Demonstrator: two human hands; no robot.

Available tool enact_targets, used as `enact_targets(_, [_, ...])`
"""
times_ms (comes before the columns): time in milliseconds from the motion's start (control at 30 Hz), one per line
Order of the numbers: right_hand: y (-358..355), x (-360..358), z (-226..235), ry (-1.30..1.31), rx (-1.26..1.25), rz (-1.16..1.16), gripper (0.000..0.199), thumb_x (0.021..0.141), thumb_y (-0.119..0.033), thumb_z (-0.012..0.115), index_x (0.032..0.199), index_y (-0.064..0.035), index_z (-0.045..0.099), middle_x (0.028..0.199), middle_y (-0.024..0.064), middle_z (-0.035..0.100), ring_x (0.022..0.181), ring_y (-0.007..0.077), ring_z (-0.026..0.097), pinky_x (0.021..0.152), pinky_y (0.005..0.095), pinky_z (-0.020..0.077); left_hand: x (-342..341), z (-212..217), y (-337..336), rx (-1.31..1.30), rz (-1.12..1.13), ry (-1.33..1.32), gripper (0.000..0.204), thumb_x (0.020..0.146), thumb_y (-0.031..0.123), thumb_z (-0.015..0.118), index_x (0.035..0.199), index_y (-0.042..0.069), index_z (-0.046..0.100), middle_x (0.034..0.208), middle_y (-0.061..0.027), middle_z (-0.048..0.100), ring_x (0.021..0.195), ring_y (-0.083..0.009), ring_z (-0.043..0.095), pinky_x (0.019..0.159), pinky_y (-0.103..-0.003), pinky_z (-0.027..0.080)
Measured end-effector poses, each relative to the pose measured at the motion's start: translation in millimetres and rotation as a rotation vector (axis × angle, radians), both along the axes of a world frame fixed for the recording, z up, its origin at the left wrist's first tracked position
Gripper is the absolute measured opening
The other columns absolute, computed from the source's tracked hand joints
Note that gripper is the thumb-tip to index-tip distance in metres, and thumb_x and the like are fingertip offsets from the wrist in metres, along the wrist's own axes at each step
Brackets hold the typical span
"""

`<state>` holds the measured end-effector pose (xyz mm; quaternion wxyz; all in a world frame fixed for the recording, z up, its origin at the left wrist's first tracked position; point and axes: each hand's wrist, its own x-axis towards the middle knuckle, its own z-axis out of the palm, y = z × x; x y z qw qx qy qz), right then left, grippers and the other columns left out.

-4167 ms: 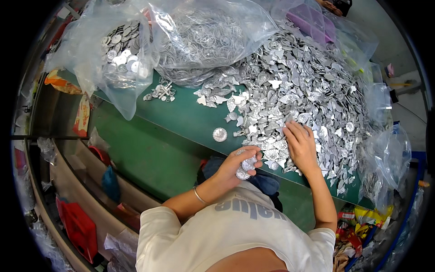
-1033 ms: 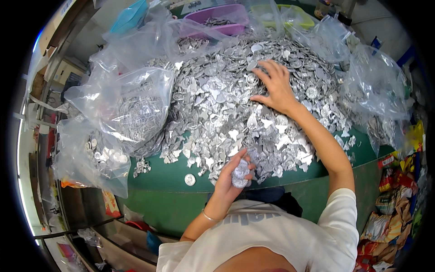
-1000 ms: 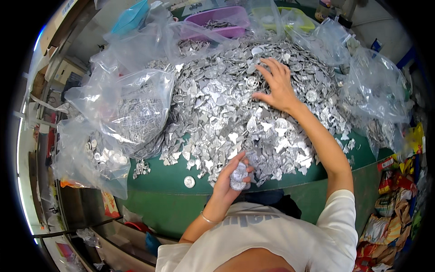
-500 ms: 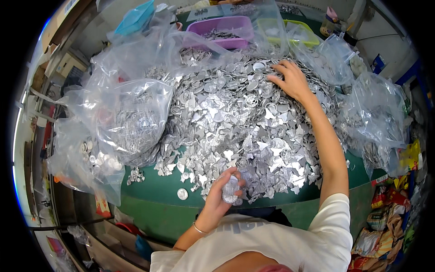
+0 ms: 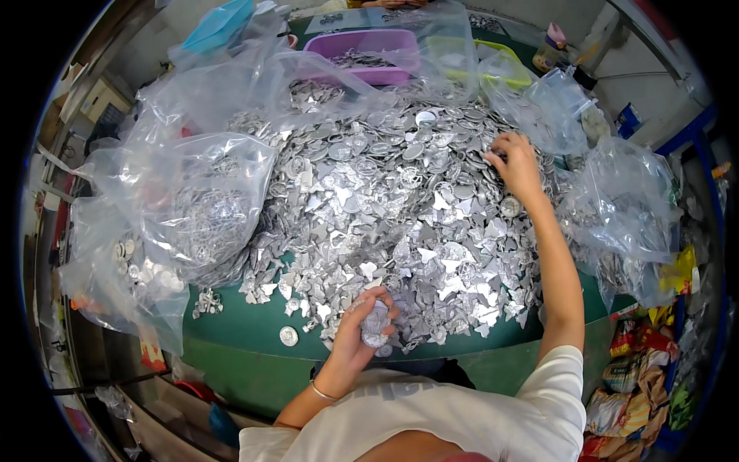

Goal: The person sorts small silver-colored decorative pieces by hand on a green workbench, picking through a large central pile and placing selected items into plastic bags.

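Observation:
A broad heap of small silver metal pieces (image 5: 369, 208), some round or oval discs and some butterfly-like shapes, covers most of the table. Near the front edge, my left hand (image 5: 356, 327) is wrapped round silver medallions (image 5: 375, 323), held low over the heap's near side. My right hand (image 5: 517, 165) reaches to the far right of the heap. Its thumb and fingers are curled together at the pieces there; what they grip is too small to make out. A single round medallion (image 5: 289, 336) lies apart on the green tabletop (image 5: 239, 331), left of my left hand.
Clear plastic bags of metal pieces flank the heap on the left (image 5: 208, 208) and right (image 5: 616, 200). Behind it stand a purple basin (image 5: 366, 54) with pieces and a yellow-green basin (image 5: 500, 65). At the far edge another person's hands (image 5: 392, 4) show. Colourful packets (image 5: 631, 385) lie at lower right.
My right hand has moved nearer and slightly right over the heap, and its spread fingers have curled in. My left hand still holds the medallions. The whole view has shifted a little.

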<state>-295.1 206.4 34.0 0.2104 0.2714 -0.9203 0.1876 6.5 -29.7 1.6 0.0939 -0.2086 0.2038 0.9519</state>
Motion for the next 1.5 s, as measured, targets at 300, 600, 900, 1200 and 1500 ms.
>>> enact_targets(300, [14,28,2,-0.177,-0.295,0.148,0.009,0.073,-0.005,0.062,0.081,-0.0004,0.059,0.092,0.0121,0.059,0.094,0.0295,0.052,0.085,0.0373,0.0396,7,-2,-1,0.038,0.044,0.027,0.025,0.089,0.017,0.054,0.109,0.004,0.051,0.094,-0.0083,0.051,0.083,-0.0209,0.049,0.056,-0.027,0.042])
enact_targets(600, [5,66,13,-0.382,-0.383,0.145,0.015,0.081,-0.007,0.058,0.094,0.0009,0.06,0.097,0.0101,0.06,0.086,0.0236,0.059,0.072,0.0317,0.0456,10,-5,-3,0.126,0.053,-0.041,0.033,0.092,0.03,0.049,0.117,0.009,0.049,0.105,-0.0105,0.051,0.093,-0.0244,0.051,0.063,-0.032,0.048])
enact_targets(900, [-33,175,11,-0.458,-0.24,0.416,0.01,0.082,-0.002,0.055,0.089,0.0031,0.06,0.092,0.016,0.061,0.088,0.0316,0.058,0.08,0.0346,0.0439,-4,24,-13,0.236,0.14,0.048,0.046,0.093,0.04,0.042,0.127,0.008,0.043,0.122,-0.0147,0.049,0.106,-0.03,0.05,0.077,-0.041,0.05])
enact_targets(1200, [-17,232,-15,-0.366,-0.294,0.297,0.009,0.084,0.001,0.052,0.087,0.0051,0.059,0.089,0.0161,0.061,0.084,0.0304,0.059,0.078,0.0348,0.0448,-3,29,-46,0.117,0.085,0.083,0.023,0.088,0.015,0.056,0.11,0.01,0.049,0.09,-0.0071,0.05,0.071,-0.0156,0.046,0.046,-0.021,0.036])
enact_targets(1500, [-25,249,-29,-0.343,-0.399,0.23,0.008,0.083,0.003,0.052,0.086,0.0053,0.058,0.084,0.0152,0.06,0.078,0.0286,0.057,0.073,0.0353,0.0438,25,66,-101,0.036,0.296,0.308,0.047,0.093,0.049,0.038,0.115,0.008,0.05,0.086,-0.0104,0.052,0.068,-0.0163,0.046,0.041,-0.02,0.035])
